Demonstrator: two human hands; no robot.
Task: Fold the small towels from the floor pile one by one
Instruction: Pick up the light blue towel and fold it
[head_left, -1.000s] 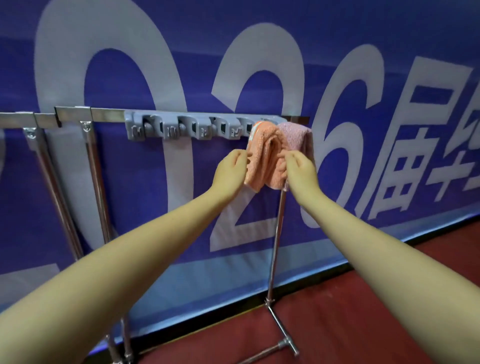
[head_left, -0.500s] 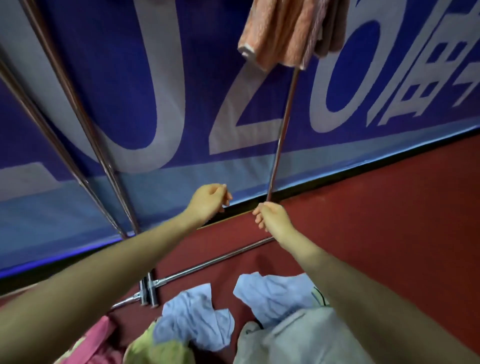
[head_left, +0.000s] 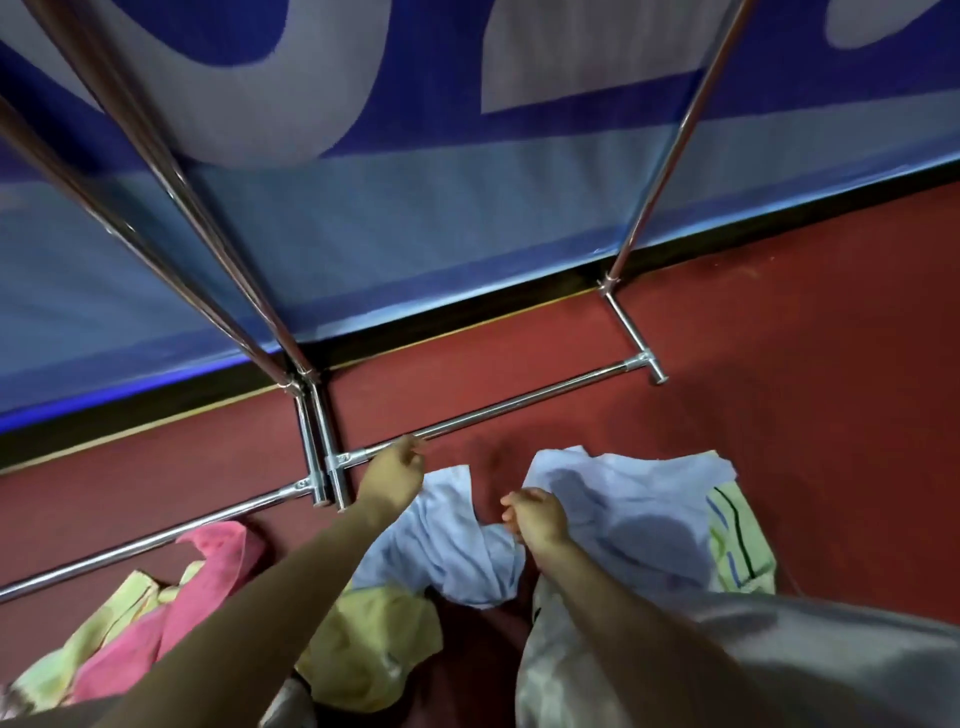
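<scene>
— What do the towels look like from your seat?

— I see a loose pile on the red floor (head_left: 779, 389). Two pale blue towels sit in the middle, both crumpled: the left blue towel (head_left: 447, 551) is bunched into folds, the right blue towel (head_left: 639, 509) lies flatter and wider. A yellow towel (head_left: 374, 649) is at 6 o'clock from the left blue one, a pink towel (head_left: 171, 618) and a lime towel (head_left: 104, 629) lie toward 8 o'clock, and a striped towel (head_left: 737, 540) peeks out at 3 o'clock of the right blue one.

— And my hands?

— The left hand (head_left: 392, 475) hangs over the top left corner of the left blue towel, fingers loosely curled, tips pointing to 1 o'clock; I cannot tell if it touches the cloth. The right hand (head_left: 535, 517) is over the gap between the two blue towels, fingers curled in with thumb and fingertips close together. Whether it pinches the edge of the cloth, I cannot tell.

— Anything in the way?

— The rack's low bar (head_left: 519, 402) runs along the floor just past the left fingertips, from 8 to 2 o'clock. Its uprights (head_left: 171, 176) rise at 11 o'clock, another pole (head_left: 670, 150) at 1 o'clock, all before the blue banner (head_left: 415, 218). Grey cloth (head_left: 779, 670) on my lap covers part of the right blue towel at 5 o'clock.
</scene>
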